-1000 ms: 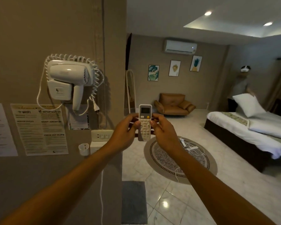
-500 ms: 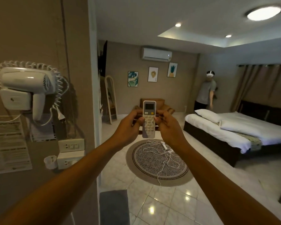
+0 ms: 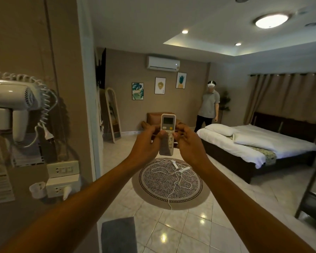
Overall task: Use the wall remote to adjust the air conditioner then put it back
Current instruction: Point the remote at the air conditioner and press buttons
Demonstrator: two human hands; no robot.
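Note:
I hold a white remote upright at arm's length, its grey screen and yellow button facing me. My left hand grips its left side with the thumb on the keypad. My right hand holds its right edge with the fingertips. The white air conditioner hangs high on the far wall, straight above the remote in view. A small white holder cup is fixed low on the near left wall.
A white hair dryer with coiled cord hangs on the left wall above sockets. A round rug with white cables lies on the tiled floor. A bed stands right; a person stands beside it.
My view has swung right and up, so the hair dryer slid to the left edge and the ceiling lamp came in. Both hands stay on the remote. The person by the bed turned.

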